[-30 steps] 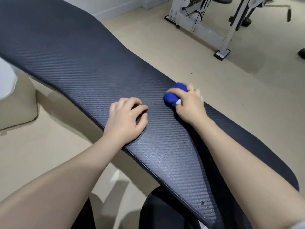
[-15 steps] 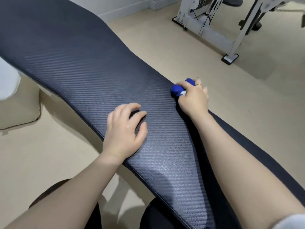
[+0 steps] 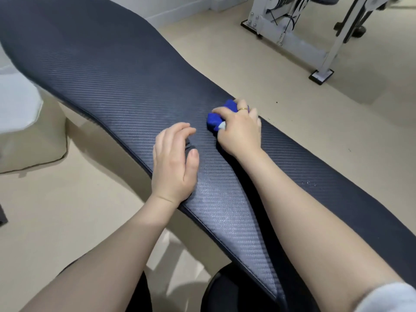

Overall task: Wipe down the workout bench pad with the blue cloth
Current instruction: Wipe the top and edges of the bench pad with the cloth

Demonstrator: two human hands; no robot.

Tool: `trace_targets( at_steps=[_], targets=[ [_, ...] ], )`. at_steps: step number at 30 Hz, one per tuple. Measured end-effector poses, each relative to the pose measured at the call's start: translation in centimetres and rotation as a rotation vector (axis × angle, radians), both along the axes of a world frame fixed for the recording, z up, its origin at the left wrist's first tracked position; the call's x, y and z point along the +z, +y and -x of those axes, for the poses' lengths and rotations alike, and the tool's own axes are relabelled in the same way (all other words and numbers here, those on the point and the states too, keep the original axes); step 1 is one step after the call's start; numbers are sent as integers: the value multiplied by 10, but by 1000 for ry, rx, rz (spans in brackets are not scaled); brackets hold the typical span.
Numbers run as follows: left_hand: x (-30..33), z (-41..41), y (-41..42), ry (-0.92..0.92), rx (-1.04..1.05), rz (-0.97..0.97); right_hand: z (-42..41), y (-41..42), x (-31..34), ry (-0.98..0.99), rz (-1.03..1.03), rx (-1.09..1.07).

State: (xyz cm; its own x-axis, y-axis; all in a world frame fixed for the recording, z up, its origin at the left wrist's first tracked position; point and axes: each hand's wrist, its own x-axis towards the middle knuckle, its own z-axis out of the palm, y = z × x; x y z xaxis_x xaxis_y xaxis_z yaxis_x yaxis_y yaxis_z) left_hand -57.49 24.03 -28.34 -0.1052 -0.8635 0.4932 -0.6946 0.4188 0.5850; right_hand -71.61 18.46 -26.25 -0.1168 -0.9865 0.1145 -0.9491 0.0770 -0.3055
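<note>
The long dark bench pad point(image 3: 108, 73) with a woven carbon-fibre texture runs from the upper left to the lower right of the head view. My right hand point(image 3: 239, 129) grips a bunched blue cloth point(image 3: 213, 120) and presses it onto the pad near the far edge. Most of the cloth is hidden under the fingers. My left hand point(image 3: 174, 163) rests on the pad close to the near edge, fingers loosely bent, holding nothing. A few pale specks point(image 3: 308, 183) lie on the pad to the right of my right forearm.
A white metal exercise machine frame point(image 3: 292, 39) stands on the beige floor at the upper right. A pale cushion-like object point(image 3: 27, 140) sits on the floor at the left, below the pad's near edge. My dark-clad legs point(image 3: 236, 293) are under the pad's narrow end.
My right hand slid the cloth toward the pad's far edge, then back a little toward the middle. My left hand stayed resting on the pad. The camera view shifted slightly.
</note>
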Motion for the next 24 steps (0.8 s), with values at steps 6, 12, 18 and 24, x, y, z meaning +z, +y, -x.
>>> trace_targets(
  at_steps=[6, 12, 18, 24],
  targets=[
    [5, -3, 1, 115, 47, 14, -11, 123, 1, 17, 35, 381],
    [27, 0, 37, 428, 159, -67, -10, 91, 5, 58, -28, -31],
    [24, -2, 40, 1502, 378, -1033, -27, 148, 6, 7, -50, 386],
    [21, 4, 54, 1182, 462, -947, -19, 154, 4, -99, -107, 347]
  ],
)
